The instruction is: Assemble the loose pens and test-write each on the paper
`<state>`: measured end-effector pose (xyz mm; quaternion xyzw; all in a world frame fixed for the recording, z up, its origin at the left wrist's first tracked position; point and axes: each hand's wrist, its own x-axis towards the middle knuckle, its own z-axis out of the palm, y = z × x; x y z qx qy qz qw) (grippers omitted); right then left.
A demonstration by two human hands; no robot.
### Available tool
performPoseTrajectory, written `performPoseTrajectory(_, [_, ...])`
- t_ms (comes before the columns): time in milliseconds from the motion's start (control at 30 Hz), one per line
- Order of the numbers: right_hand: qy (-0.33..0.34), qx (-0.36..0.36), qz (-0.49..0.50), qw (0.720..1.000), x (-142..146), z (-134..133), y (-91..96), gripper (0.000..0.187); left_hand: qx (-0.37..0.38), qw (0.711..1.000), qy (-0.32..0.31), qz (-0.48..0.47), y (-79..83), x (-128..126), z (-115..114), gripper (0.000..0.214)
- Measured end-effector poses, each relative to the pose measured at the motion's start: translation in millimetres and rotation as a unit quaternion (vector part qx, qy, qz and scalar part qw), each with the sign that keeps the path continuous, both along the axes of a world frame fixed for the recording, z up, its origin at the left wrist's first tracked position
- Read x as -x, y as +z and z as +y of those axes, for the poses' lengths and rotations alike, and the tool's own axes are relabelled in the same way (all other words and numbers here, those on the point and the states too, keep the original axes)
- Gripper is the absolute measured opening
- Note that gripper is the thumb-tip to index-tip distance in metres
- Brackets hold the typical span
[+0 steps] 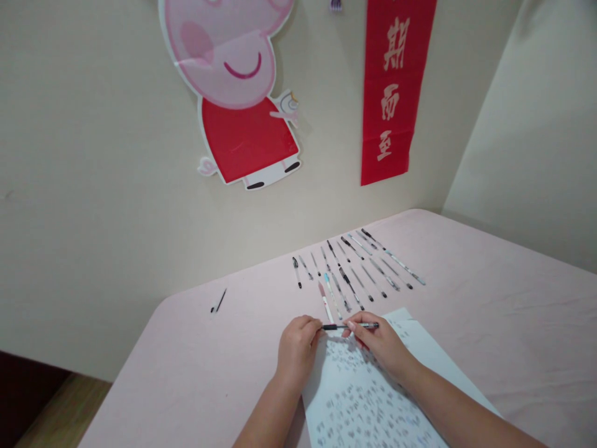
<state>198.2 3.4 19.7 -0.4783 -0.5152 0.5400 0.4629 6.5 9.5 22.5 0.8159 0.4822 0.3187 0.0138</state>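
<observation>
A black pen (330, 326) lies level between my two hands, above the top edge of a written sheet of paper (364, 410). My left hand (298, 345) is closed on its left end, and the fingertips cover the tip. At the right end, my right hand (373, 336) pinches the pen between thumb and fingers, with the dark end sticking out past them. Whether the pen is in one piece cannot be made out behind the fingers. Just beyond my hands is a white pen with a pinkish top (325, 300).
Several pens (352, 287) and thin refills lie in two slanting rows towards the wall. A short black refill and a small dark piece (219, 302) lie apart at the left. The pink tablecloth (186, 373) reaches the wall, which carries a cartoon pig cutout (249, 140) and a red banner (387, 93).
</observation>
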Motion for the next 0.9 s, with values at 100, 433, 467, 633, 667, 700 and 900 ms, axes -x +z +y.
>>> performPoseTrajectory(100, [-0.001, 0.005, 0.009, 1.0, 0.3, -0.5, 1.6, 0.037, -0.001, 1.0, -0.001, -0.004, 0.4, 0.2, -0.4, 0.018])
performPoseTrajectory(433, [0.014, 0.008, -0.005, 1.0, -0.4, -2.0, 5.3, 0.038, 0.005, 0.999, -0.036, -0.004, -0.1, 5.2, 1.2, 0.018])
performPoseTrajectory(467, [0.015, 0.008, -0.004, 1.0, -0.6, -2.0, 4.0, 0.038, 0.004, 0.999, -0.038, -0.003, -0.7, 5.8, 1.5, 0.019])
performPoseTrajectory(633, [0.018, 0.011, -0.002, 1.0, -1.8, -0.9, -1.5, 0.038, -0.018, 0.998, -0.051, -0.015, -3.5, 6.6, 2.0, 0.02])
performPoseTrajectory(667, [0.016, 0.011, 0.0, 1.0, -2.0, -0.7, -1.7, 0.039, -0.02, 0.998, -0.05, -0.016, -3.8, 6.5, 1.8, 0.02])
performPoseTrajectory(700, [0.016, 0.01, 0.002, 1.0, -2.0, -0.6, -1.8, 0.039, -0.02, 0.999, -0.046, -0.015, -3.9, 6.4, 1.6, 0.019])
performPoseTrajectory(900, [0.02, 0.0, 0.016, 1.0, -1.6, -0.3, -3.4, 0.037, -0.046, 0.998, -0.032, -0.011, -1.6, 6.8, 0.5, 0.017])
